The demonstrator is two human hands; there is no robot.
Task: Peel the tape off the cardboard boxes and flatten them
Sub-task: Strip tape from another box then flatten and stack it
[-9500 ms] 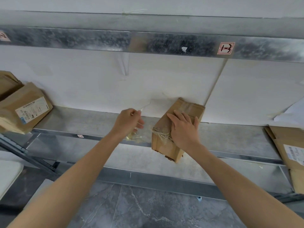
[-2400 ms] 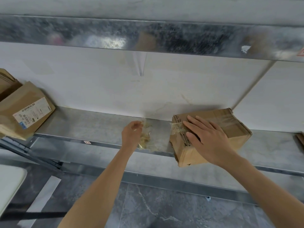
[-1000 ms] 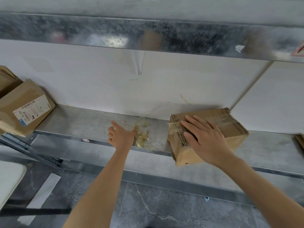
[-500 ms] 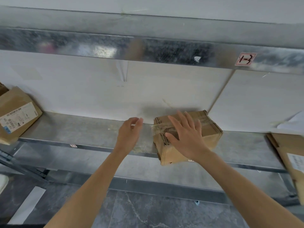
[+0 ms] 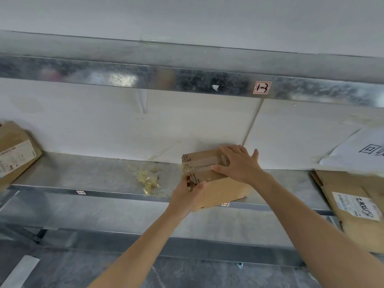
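Pressing the box [image 5: 224,190] onto the shelf [image 5: 93,173] with the right hand [image 5: 239,163] spread flat on top; gripped its ragged left end with the left hand [image 5: 187,196], fingers curled. Lay straight ahead, long axis left to right, ragged end nearest the left hand.

Single wide head view, near metal shelf [image 5: 83,173], facing wall [image 5: 83,125], apparently just above shelf level.
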